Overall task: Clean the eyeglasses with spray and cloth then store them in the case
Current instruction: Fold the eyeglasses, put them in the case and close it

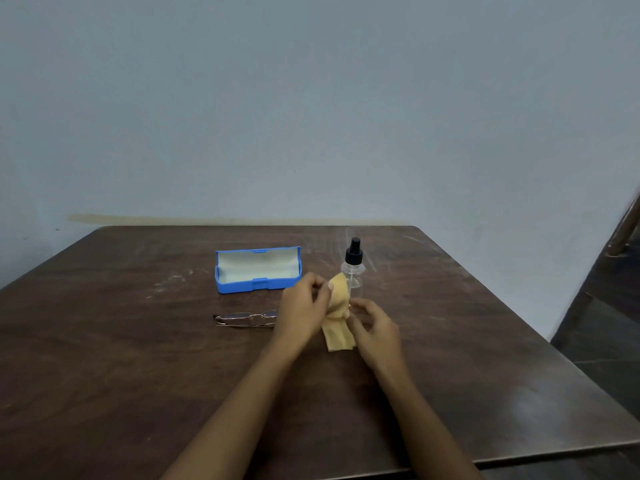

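A yellow cloth (338, 313) hangs between both hands above the table. My left hand (302, 308) pinches its top corner, and my right hand (372, 329) grips it lower down on the right side. The eyeglasses (244, 319), thin-framed and folded, lie on the table just left of my left hand, which hides their right end. Behind them the blue case (257, 270) stands open with a pale lining. A clear spray bottle (354, 268) with a black nozzle stands upright right behind the cloth.
The dark wooden table (138, 358) meets a plain wall at the back. Its right edge drops to a dark floor, where a wooden chair leg (625, 226) shows at the far right.
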Demonstrator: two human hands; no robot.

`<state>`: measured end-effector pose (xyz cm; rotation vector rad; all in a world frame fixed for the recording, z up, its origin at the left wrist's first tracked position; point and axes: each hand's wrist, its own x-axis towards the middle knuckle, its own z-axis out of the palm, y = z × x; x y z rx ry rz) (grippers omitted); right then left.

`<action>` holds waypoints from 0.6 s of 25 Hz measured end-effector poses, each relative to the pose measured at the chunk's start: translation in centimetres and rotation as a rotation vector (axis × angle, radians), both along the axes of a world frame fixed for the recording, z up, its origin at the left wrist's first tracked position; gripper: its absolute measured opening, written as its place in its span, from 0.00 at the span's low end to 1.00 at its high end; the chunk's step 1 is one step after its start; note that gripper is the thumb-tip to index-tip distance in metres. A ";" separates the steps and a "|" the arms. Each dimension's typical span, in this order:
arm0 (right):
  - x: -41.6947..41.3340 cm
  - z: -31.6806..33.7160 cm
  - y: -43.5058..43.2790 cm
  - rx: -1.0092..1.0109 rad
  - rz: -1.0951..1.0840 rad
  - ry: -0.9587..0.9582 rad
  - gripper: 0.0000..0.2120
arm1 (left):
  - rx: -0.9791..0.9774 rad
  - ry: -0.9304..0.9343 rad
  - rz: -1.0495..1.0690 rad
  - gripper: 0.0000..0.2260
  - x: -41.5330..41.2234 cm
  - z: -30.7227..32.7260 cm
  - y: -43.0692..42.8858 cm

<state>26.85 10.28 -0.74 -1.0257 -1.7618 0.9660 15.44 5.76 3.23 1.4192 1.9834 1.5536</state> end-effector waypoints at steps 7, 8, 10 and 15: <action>0.0 0.5 -0.1 -0.066 0.044 -0.003 0.10 | 0.091 -0.582 -0.118 0.09 -1.6 2.4 -0.6; 0.1 0.6 -0.1 -0.064 0.045 0.011 0.07 | 0.103 -0.621 -0.114 0.09 -2.0 2.6 -0.9; 0.1 0.8 -0.1 -0.076 0.057 0.097 0.03 | 0.116 -0.682 -0.091 0.08 -2.7 2.7 -1.3; -1.2 1.9 0.0 -0.219 0.123 0.355 0.08 | 0.147 -0.783 -0.025 0.06 -5.7 2.2 -2.5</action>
